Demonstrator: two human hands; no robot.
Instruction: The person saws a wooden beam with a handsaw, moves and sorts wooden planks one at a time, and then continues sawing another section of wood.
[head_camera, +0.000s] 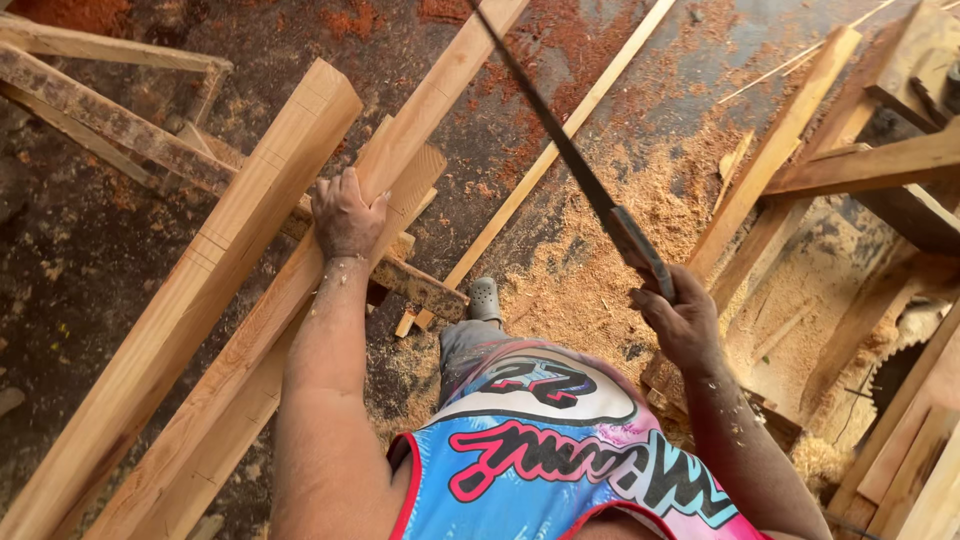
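My left hand (345, 215) presses down on a long pale wooden plank (300, 280) that runs diagonally from the lower left to the top centre. A thicker notched beam (215, 260) lies beside it on the left. My right hand (678, 318) grips the grey handle of a hand saw (570, 150), whose dark blade points up and away, lifted off the wood. My foot in a grey clog (484, 298) stands on sawdust between both arms.
Sawdust (620, 220) covers the dark floor. A thin strip (560, 140) lies diagonally at centre. More planks (775, 150) are stacked at right, and rough old timbers (110, 120) cross at upper left. A toothed circular blade (890, 365) shows at the right edge.
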